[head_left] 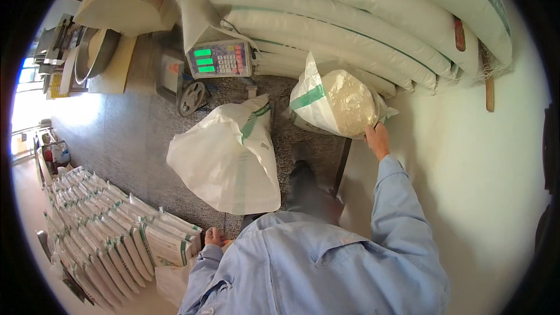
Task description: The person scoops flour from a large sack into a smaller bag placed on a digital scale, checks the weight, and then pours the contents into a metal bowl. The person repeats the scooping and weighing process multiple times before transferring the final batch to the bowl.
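My right hand (378, 140) is closed at the near right rim of an open white sack (308, 98) with a green stripe. Off-white powder (351, 100) fills the sack nearly to its mouth. In front of my body, a second white sack (227, 157) with green print stands slack and wide, its inside not visible. Low on the left, my left hand (215, 237) has its fingers curled beside the end of a row of small packed bags (116, 227). What it holds, if anything, is hidden.
Large full white sacks (326, 35) are stacked along the far side. A scale display (219, 59) with green digits stands by them, near a grey wheel (191, 99). A metal bowl (98, 52) is at the far left. A white wall (490, 198) runs on my right.
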### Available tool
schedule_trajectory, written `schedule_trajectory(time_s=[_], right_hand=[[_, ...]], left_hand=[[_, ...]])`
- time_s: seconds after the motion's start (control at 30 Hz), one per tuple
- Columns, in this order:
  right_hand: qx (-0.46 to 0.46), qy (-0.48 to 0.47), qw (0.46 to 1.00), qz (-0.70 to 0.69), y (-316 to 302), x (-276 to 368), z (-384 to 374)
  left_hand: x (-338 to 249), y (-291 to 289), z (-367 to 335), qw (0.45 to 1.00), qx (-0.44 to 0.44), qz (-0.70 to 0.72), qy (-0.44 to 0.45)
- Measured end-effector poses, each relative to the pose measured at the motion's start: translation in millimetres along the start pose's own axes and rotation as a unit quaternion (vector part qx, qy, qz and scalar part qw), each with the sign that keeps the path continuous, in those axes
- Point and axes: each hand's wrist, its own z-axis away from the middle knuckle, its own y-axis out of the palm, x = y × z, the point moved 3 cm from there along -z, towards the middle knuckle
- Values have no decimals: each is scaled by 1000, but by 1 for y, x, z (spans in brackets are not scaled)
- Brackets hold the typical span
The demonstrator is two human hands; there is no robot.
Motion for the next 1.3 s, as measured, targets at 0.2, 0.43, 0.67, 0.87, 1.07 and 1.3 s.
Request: schedule_trajectory(time_s=[0.2, 0.43, 0.67, 0.87, 1.07, 1.3], right_hand=[[-7, 7, 995, -98, -29, 16, 28], [17, 28, 973, -226, -51, 51, 69], [62, -16, 963, -262, -61, 101, 114], [115, -33, 960, -253, -41, 150, 164], [257, -62, 948, -176, 8, 192, 200], [332, -75, 939, 47, 87, 223, 195]], left_hand=[[-21, 0, -15, 977, -26, 203, -58], [-87, 31, -8, 981, -6, 195, -5], [-157, 74, 27, 981, 4, -8, 192], [-181, 86, 52, 946, -40, -255, 197], [-177, 88, 54, 948, -19, -271, 166], [-172, 88, 60, 952, 2, -244, 183]])
